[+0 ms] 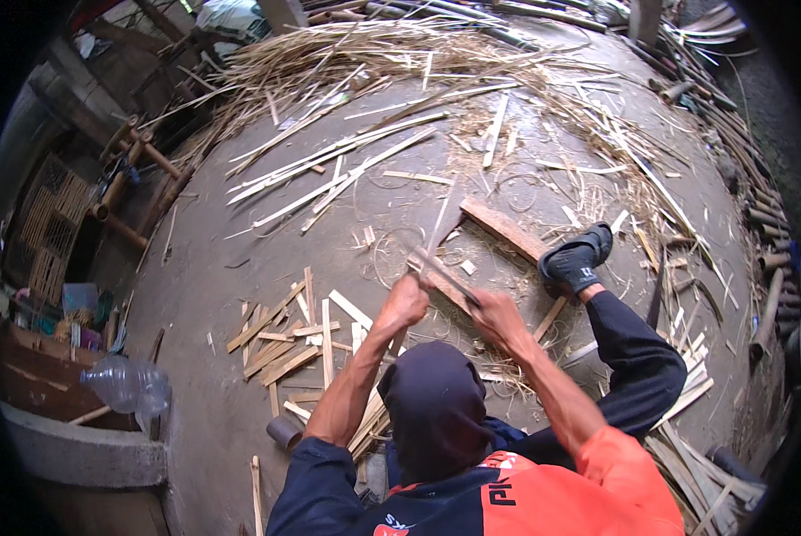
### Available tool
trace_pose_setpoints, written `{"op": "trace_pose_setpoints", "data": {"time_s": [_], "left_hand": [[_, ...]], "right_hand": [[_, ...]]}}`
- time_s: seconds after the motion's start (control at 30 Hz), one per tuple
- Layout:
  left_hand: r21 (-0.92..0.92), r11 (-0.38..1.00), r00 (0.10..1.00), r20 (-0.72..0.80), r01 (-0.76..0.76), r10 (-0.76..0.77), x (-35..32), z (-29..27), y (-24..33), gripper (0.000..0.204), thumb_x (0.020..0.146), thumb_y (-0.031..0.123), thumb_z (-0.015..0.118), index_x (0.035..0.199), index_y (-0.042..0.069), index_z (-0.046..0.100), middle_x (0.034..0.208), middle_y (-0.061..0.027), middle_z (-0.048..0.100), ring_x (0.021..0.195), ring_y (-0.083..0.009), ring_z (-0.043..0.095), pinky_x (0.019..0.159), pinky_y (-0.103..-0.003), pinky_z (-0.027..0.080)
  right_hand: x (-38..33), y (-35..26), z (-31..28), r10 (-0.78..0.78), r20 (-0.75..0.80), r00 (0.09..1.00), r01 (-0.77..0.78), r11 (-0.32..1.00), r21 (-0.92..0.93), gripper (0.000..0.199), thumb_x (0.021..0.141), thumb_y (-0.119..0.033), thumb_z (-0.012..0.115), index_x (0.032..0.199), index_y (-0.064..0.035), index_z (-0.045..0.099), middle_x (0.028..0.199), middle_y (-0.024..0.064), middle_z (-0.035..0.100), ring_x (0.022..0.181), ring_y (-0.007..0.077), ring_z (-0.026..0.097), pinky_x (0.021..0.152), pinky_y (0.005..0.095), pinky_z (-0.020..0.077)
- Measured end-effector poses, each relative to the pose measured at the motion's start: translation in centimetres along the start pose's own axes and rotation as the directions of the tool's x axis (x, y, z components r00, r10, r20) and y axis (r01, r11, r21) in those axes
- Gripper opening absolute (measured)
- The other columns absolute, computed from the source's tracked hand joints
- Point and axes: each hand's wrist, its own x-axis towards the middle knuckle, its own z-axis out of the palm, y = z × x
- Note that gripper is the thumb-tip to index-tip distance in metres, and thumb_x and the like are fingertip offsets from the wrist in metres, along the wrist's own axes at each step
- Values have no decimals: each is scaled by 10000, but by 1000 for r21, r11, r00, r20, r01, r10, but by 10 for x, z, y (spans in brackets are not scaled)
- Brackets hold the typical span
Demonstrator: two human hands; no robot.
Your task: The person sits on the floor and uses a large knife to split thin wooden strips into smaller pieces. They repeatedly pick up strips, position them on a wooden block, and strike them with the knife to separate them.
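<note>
My left hand (406, 299) is closed round a thin, pale bamboo strip (440, 219) that points away from me. In my right hand (496, 314), the fingers are wrapped round the handle of a knife; its narrow blade (445, 271) slants up and left across the strip, partly blurred. Below the hands lies a short brown wooden piece, mostly covered by them. Just beyond, a reddish-brown wooden beam (503, 230) rests on the floor, its right end beside my sandalled foot (579, 259).
Short split bamboo pieces (280, 344) are heaped at the left, near a dark cylinder (284, 432). Longer strips (347, 183) and shavings cover the far floor. Bamboo poles (767, 308) line the right side. A clear plastic jug (132, 386) stands by a low concrete ledge (83, 456).
</note>
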Motion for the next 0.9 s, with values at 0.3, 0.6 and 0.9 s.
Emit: {"op": "trace_pose_setpoints", "data": {"time_s": [0.3, 0.6, 0.9], "left_hand": [[-100, 994, 993, -110, -44, 33, -54, -9, 23, 265, 899, 185, 420, 891, -22, 585, 578, -45, 503, 486, -125, 471, 458, -295, 390], [-878, 258, 914, 371, 403, -163, -61, -28, 18, 201, 948, 246, 367, 1002, 72, 451, 552, 53, 329, 369, -29, 282, 339, -189, 234], [-838, 372, 915, 389, 399, -104, -96, -42, -6, 194, 937, 209, 398, 1004, 57, 498, 563, 31, 350, 389, -64, 315, 351, -225, 289]], "right_hand": [[98, 48, -19, -69, 193, 979, 190, 660, -727, 107, 798, -86, 464, 790, -6, 536, 646, 157, 599, 492, 243, 580, 455, 405, 463], [60, -16, -21, -71, 432, 899, 245, 900, -362, 187, 855, -82, 396, 919, -7, 555, 715, 146, 616, 613, 183, 617, 506, 318, 514], [73, 76, -102, 166, 236, 957, -160, 986, -45, 211, 806, -74, 461, 935, -23, 620, 860, 171, 639, 678, 223, 636, 580, 372, 516]]}}
